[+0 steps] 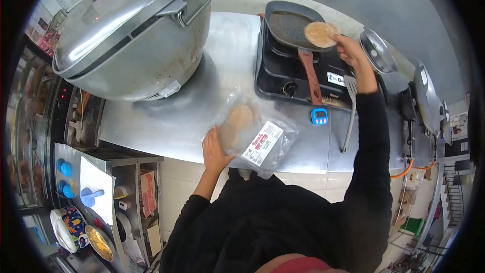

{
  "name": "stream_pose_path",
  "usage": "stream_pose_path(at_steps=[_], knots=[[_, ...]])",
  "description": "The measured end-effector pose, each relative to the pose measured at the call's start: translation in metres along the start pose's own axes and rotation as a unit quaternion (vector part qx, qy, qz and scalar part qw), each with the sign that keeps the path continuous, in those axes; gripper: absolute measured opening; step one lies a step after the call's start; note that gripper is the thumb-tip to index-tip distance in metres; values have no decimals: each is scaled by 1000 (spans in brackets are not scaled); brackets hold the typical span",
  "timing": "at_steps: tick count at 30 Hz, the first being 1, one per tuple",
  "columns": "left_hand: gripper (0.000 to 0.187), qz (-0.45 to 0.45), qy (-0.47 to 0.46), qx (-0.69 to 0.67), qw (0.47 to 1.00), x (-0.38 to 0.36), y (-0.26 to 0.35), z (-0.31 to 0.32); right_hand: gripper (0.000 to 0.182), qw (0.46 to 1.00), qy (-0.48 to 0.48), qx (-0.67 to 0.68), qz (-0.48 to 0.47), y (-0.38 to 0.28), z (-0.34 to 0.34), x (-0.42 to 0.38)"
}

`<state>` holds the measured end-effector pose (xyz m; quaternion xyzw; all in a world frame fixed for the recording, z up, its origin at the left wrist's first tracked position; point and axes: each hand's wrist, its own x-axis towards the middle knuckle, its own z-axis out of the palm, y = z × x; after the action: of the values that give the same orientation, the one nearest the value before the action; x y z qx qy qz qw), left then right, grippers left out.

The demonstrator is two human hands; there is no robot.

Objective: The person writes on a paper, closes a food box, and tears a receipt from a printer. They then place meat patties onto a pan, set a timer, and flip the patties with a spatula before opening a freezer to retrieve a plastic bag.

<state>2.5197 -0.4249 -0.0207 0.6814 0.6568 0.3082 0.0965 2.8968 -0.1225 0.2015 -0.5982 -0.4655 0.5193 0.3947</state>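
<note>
A round, flat, pale brown patty is pinched in my right hand, held over the right part of a grey square pan. The pan rests on a black portable stove, its brown handle pointing toward me. My left hand lies against the left edge of a clear plastic bag on the metal counter, its fingers closed at the film. Inside the bag are more round patties, and a white label with red print shows on its right side.
A large metal pot with a lid fills the left of the counter. A blue timer and a slotted spatula lie in front of the stove. Behind my right hand stands a round metal pan or lid.
</note>
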Motion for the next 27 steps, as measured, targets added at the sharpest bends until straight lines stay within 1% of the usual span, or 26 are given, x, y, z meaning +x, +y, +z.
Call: stream_pose_path(at_steps=[2,5,6,7,9,12,14,15,16,17,18,21,22,23,24,25,26,27], knots=[[111,4,12,5,1000,0,1,1,23,999,-16,-48,4,2,18,45],[110,7,16,14,1000,4,2,1,21,988,18,-151,-34,11,42,81],[110,7,14,16,1000,3,2,0,25,962,46,-263,-56,19,37,101],[109,6,11,18,1000,2,1,0,27,937,68,-330,-93,23,34,114],[109,6,8,18,1000,4,2,0,32,865,112,-459,-170,23,31,129],[108,1,4,20,1000,5,3,-1,38,817,135,-547,-119,9,21,130],[107,5,11,25,1000,4,0,2,44,794,172,-551,-189,-17,13,97],[106,8,11,26,1000,3,-1,3,46,801,205,-514,-227,-27,9,75],[106,11,18,30,999,4,-2,5,44,793,255,-465,-301,-37,8,38],[106,14,20,31,999,4,-3,7,42,796,263,-429,-336,-46,0,3],[105,18,16,30,999,0,-3,8,39,798,272,-396,-364,-41,-11,-31],[105,38,32,24,998,0,-2,11,36,823,292,-361,-328,-2,-39,-130],[104,32,25,22,999,1,-1,12,28,865,260,-309,-298,29,-50,-148],[104,24,19,21,999,0,-1,11,20,902,225,-253,-267,76,-58,-161],[103,16,15,22,1000,-2,-1,11,12,881,219,-330,-260,117,-56,-177],[103,21,21,25,999,-1,0,10,13,929,204,-270,-149,161,-45,-186],[103,25,27,29,999,-1,2,9,13,934,179,-284,-123,199,-34,-194],[103,28,32,35,998,-2,3,9,16,930,168,-276,-176,250,-31,-188]])
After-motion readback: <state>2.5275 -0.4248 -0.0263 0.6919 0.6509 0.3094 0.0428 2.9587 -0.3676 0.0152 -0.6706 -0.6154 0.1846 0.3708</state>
